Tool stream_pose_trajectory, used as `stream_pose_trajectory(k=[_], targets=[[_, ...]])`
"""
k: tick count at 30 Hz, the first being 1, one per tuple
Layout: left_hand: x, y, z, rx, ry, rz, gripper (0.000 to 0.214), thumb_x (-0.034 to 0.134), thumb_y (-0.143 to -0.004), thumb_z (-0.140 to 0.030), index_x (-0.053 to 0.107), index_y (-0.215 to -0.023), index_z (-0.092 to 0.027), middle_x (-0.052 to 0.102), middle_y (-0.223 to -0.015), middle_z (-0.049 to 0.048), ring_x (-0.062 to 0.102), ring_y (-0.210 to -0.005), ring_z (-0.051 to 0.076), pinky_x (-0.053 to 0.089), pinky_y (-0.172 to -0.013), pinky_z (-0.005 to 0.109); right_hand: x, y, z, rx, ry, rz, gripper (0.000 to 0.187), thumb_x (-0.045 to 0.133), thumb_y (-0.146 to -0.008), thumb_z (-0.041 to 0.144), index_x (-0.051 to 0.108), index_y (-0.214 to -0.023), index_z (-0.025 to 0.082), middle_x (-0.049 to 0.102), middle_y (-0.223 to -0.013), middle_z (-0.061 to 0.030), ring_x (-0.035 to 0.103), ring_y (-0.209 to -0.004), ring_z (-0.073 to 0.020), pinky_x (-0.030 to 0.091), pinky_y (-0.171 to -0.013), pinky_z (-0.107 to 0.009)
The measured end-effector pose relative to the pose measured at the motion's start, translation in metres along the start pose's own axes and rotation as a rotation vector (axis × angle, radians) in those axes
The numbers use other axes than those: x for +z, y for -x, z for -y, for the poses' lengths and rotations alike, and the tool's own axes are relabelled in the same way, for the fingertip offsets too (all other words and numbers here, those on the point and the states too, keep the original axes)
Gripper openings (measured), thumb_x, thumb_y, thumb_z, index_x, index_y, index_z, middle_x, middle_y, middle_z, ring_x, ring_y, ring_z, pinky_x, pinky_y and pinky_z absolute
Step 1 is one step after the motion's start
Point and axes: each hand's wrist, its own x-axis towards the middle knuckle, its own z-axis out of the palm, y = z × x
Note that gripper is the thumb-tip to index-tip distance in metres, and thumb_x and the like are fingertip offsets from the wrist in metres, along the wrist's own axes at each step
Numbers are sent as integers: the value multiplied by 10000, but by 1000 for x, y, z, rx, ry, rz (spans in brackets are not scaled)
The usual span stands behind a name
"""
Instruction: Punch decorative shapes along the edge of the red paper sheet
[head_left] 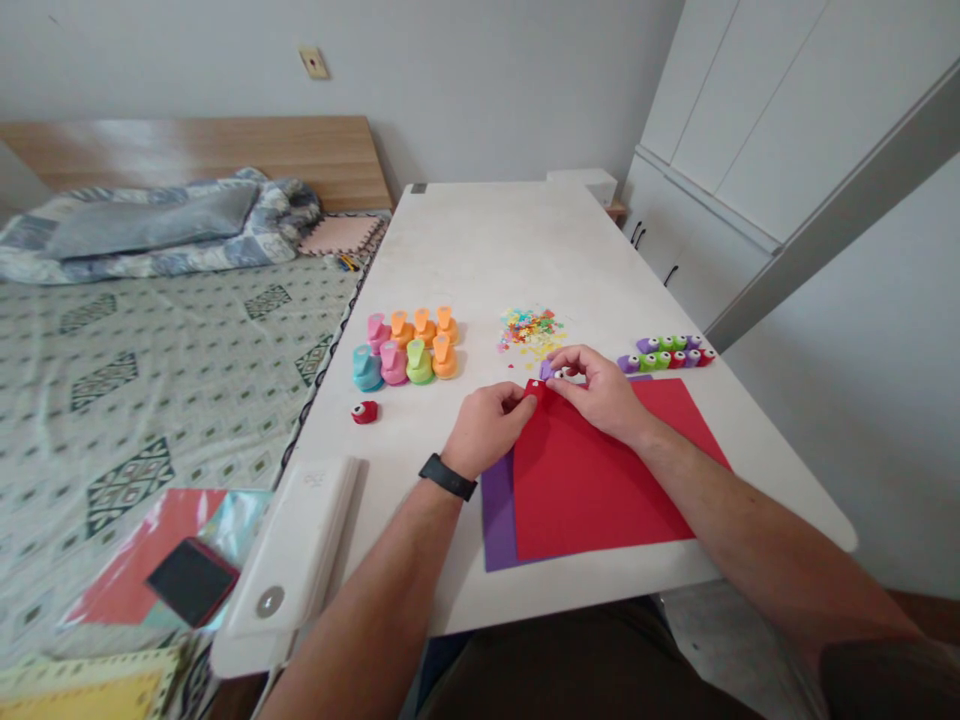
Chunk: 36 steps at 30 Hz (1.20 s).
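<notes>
Nearest, on the white table's near side, the left hand (486, 430) pinches the far corner of a red paper sheet (592, 470), which lies over a purple paper sheet (499, 515). The right hand (596, 392) closes narrowly on a small purple craft punch (551, 371) just beside that corner.

A white table (480, 250) ran away from the viewer, and on it sat a tight cluster of orange, pink and teal craft punches (409, 350). To their right lay a scatter of multicoloured paper confetti (531, 333), and further right a double row of small punches with eye-like markings (666, 352). One small red punch (364, 412) sat alone near the left edge, close to a long white device (292, 545). Left of the table was a patterned bed (165, 400) — rolled bedding (157, 225) at its far end, a wooden headboard (195, 150) behind, and a black tablet-like object (193, 582) on coloured sheets (127, 570) nearby. White cabinets (787, 110) stood far right.
</notes>
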Motion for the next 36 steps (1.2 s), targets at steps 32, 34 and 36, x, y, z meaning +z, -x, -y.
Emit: stream_pose_trajectory(k=[32,34,36], targets=[[3,-2,4,15,-1,14,347,544,-928,-465,670,-790,-173,632,-687,-3,491,-627,125,334,-560,241,0,-1,-5,-4,1,-18,162,722,-856,254,657,-1004,245,723,-1111,-53,669,-1021,-217,503,-924,-392],[2,-2,4,20,-17,3,349,548,-926,-467,668,-785,-172,625,-680,-3,486,-626,126,330,-559,242,1,-1,-4,-7,2,-15,158,716,-856,245,655,-1002,242,723,-1112,-52,669,-1017,-214,500,-915,-386],[1,-1,3,22,-30,-5,350,550,-925,-469,665,-778,-172,619,-675,-5,483,-625,126,328,-559,244,1,-1,-2,-11,5,-16,156,712,-854,233,654,-999,239,722,-1112,-51,667,-1005,-210,498,-902,-380]])
